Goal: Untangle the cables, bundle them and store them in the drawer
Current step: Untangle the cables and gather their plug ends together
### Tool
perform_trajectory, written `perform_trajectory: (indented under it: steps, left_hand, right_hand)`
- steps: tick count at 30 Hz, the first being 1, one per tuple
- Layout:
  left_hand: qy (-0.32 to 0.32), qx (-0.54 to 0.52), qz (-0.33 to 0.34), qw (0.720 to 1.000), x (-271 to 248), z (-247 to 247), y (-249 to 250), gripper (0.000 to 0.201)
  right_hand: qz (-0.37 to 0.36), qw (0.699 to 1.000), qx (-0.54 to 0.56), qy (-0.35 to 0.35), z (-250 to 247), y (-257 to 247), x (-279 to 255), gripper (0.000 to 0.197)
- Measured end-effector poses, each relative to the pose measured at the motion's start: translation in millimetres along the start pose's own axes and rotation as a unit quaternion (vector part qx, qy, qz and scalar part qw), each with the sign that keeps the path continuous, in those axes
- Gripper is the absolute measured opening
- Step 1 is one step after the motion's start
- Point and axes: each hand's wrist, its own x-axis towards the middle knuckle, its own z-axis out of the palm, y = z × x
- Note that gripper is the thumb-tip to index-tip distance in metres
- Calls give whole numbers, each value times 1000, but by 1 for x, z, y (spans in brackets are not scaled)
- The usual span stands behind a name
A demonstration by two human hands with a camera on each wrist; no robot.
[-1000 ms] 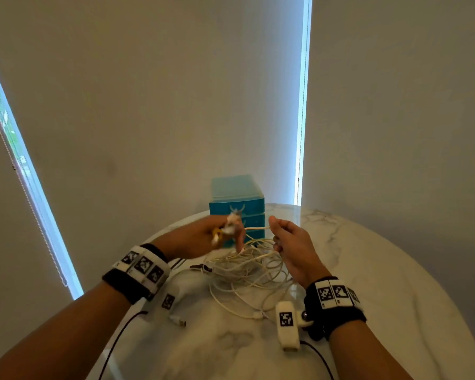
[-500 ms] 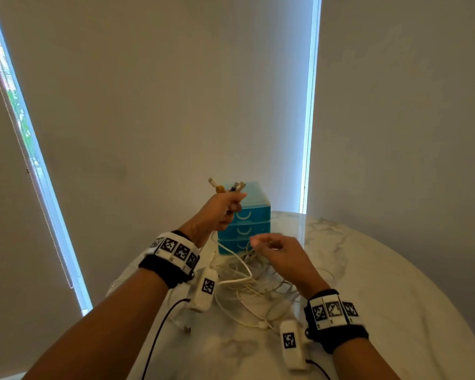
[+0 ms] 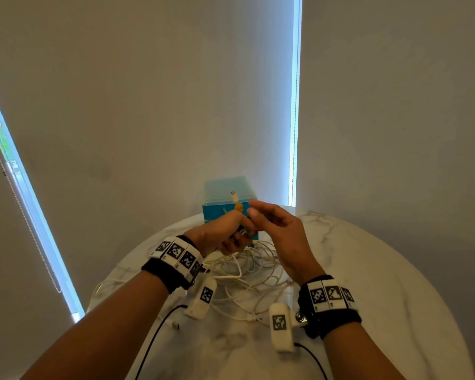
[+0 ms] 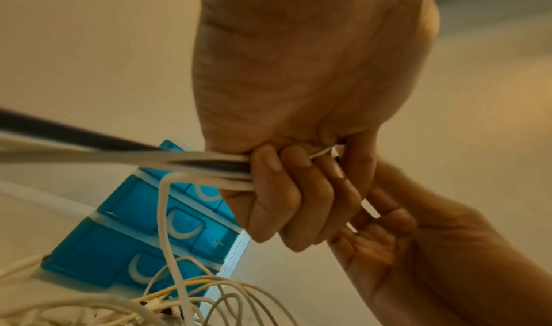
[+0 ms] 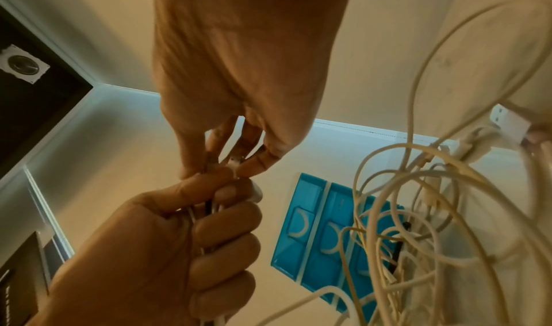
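A: Several cables (image 3: 247,272) sit tangled mid-frame on the marble table (image 3: 368,270), some ends bunched in the clenched left hand (image 3: 222,229).

B: And the right hand (image 3: 280,234)?

A: Pinching a plug tip just above that fist. Blue drawer box (image 3: 225,193) sits right behind.

A loose tangle of white and cream cables (image 3: 247,272) lies on the table just before a small blue drawer unit (image 3: 225,200), whose three drawers with pale curved handles are all closed. Several strands rise from the heap as a gathered bunch (image 4: 191,166), a white plug (image 3: 234,196) with an orange collar sticking up.
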Motion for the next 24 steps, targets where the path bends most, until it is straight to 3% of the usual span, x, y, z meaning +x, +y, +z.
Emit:
perform_trajectory:
  steps: [6, 9, 15, 20, 24]
  left_hand:
    - [-76, 53, -51, 994, 2, -4, 3, 30]
    - [-78, 37, -65, 994, 2, -11, 3, 19]
    - [-107, 41, -77, 990, -2, -15, 2, 17]
    - [-110, 52, -80, 989, 2, -16, 2, 25]
    - [-77, 96, -85, 989, 6, -17, -3, 20]
  right_hand:
    - [5, 999, -43, 29, -4, 9, -1, 21]
    - [-1, 998, -53, 32, -1, 10, -2, 20]
    - [7, 999, -47, -4, -1, 13, -2, 24]
    - [38, 998, -41, -40, -1, 17, -2, 28]
    - [28, 997, -77, 9, -4, 20, -1, 20]
